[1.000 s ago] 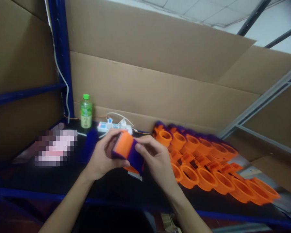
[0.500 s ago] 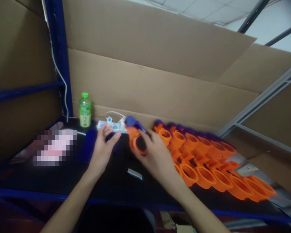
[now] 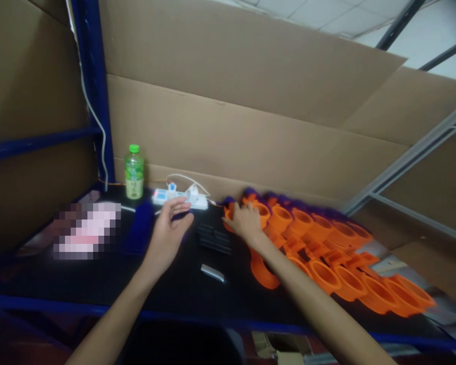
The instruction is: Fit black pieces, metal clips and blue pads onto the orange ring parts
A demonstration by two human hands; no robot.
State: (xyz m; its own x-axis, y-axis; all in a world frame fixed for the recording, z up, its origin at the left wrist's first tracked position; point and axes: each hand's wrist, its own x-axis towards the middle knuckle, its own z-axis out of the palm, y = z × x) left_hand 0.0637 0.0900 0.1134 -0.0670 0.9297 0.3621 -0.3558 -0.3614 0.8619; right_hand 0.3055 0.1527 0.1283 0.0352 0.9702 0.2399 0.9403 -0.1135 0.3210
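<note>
My right hand (image 3: 247,221) is closed around an orange ring-shaped plastic part (image 3: 228,213) with a dark blue top, at the left end of the back row. My fingers hide much of it. More orange ring-shaped parts (image 3: 302,219) with blue tops stand beside it, and a front row of orange rings (image 3: 324,275) lies nearer me. My left hand (image 3: 171,223) hovers over the black tabletop in front of the power strip (image 3: 159,195), thumb and fingers apart, holding nothing. Between the hands lie several black strips (image 3: 215,240).
A small silver-grey bar (image 3: 213,272) lies near the table's front. At the back left stands a green-capped bottle (image 3: 134,172), with a dark blue object (image 3: 137,230) in front of it. A blurred pink patch (image 3: 89,230) is farther left. Cardboard (image 3: 231,126) walls the back.
My right hand has moved right and carried the orange part to the end of the back row. The black strips now show. My left hand has shifted slightly right and down.
</note>
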